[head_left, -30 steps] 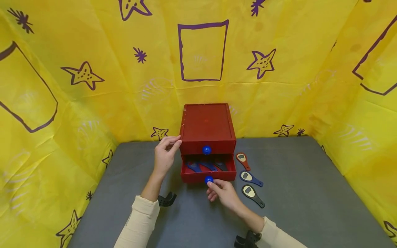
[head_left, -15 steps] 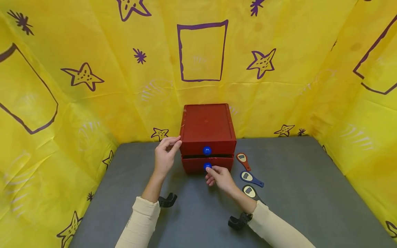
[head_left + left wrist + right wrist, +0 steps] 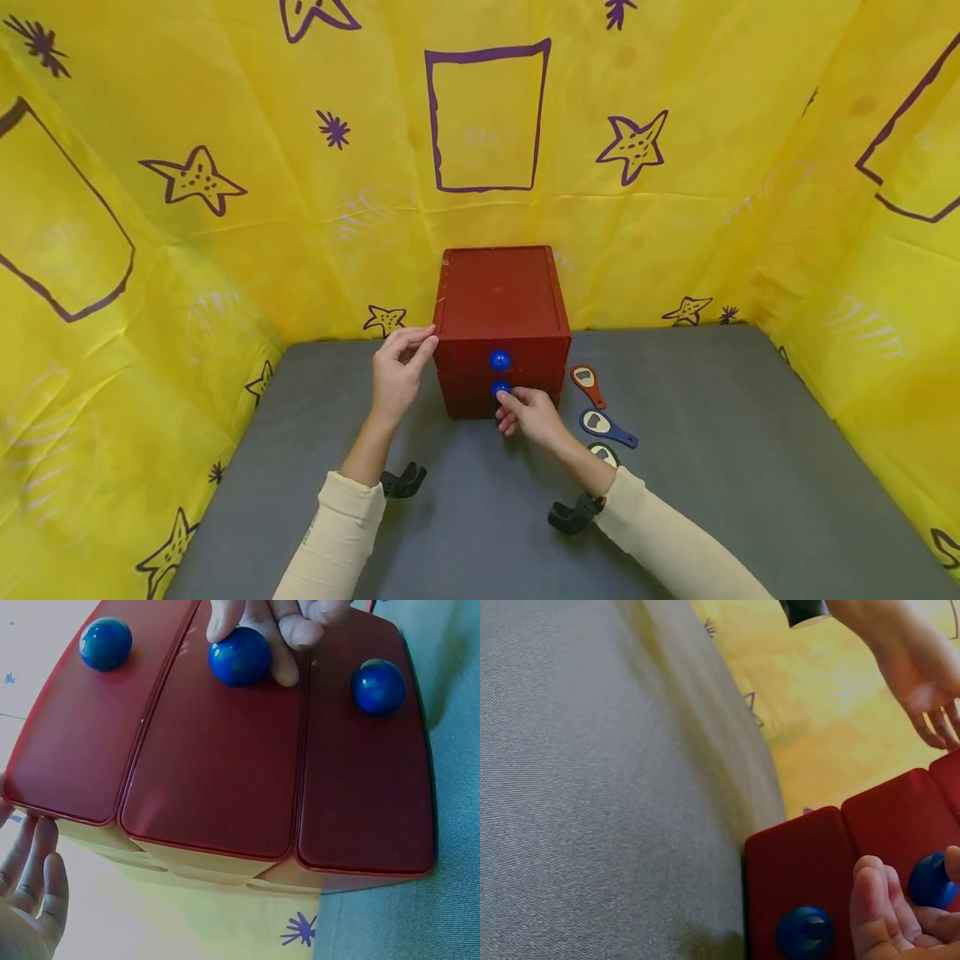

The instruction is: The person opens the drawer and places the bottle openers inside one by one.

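A red drawer cabinet (image 3: pixel 501 292) with round blue knobs stands against the yellow backdrop. My right hand (image 3: pixel 536 418) pinches the middle drawer knob (image 3: pixel 240 660) between thumb and fingers. That drawer's front (image 3: pixel 214 772) lies about level with its neighbours in the left wrist view. At the cabinet's upper left edge, my left hand (image 3: pixel 399 375) rests its extended fingertips against the side. Above the held knob is the upper knob (image 3: pixel 500 360); the bottom knob (image 3: pixel 804 932) shows in the right wrist view. The drawer's contents are hidden.
Right of the cabinet lie a red bottle opener (image 3: pixel 587 386), a blue bottle opener (image 3: pixel 609 428) and a black bottle opener (image 3: pixel 603 454), the last partly covered by my right forearm. Yellow fabric (image 3: pixel 330 250) closes off the back and sides of the grey table (image 3: pixel 750 467).
My right hand has pushed the middle drawer inward from partly pulled out to shut, hiding the bottle openers inside. My left hand has stayed at the cabinet's side.
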Motion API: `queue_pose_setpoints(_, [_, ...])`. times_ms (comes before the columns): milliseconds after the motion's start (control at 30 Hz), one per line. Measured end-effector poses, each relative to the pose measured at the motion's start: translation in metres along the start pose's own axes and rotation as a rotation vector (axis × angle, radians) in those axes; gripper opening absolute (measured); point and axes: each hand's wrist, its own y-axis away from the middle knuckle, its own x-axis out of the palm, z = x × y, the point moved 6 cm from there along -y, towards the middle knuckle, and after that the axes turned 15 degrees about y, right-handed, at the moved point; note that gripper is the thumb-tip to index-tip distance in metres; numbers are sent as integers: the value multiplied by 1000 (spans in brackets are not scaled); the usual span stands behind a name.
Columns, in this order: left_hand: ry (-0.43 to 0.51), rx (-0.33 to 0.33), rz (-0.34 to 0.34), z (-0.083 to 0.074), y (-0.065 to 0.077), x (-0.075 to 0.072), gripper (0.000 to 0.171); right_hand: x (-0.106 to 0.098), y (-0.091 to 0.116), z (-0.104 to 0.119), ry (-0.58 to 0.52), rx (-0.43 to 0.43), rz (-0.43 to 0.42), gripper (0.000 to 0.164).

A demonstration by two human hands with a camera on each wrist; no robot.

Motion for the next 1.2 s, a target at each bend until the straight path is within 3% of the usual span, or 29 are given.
queue_pose_setpoints(300, [1, -6, 3, 0, 1, 0, 22, 0, 0, 2, 49, 11, -13, 33])
queue_pose_setpoints(567, [6, -5, 1, -1, 1, 0, 21, 1, -1, 1, 15, 63, 26, 34])
queue_pose_setpoints(1000, [-15, -4, 0, -1, 2, 0, 22, -2, 1, -4, 91, 51, -17, 36])
queue_pose_setpoints(1200, [5, -1, -16, 18, 0, -4, 23, -11, 0, -18, 150, 58, -48, 33])
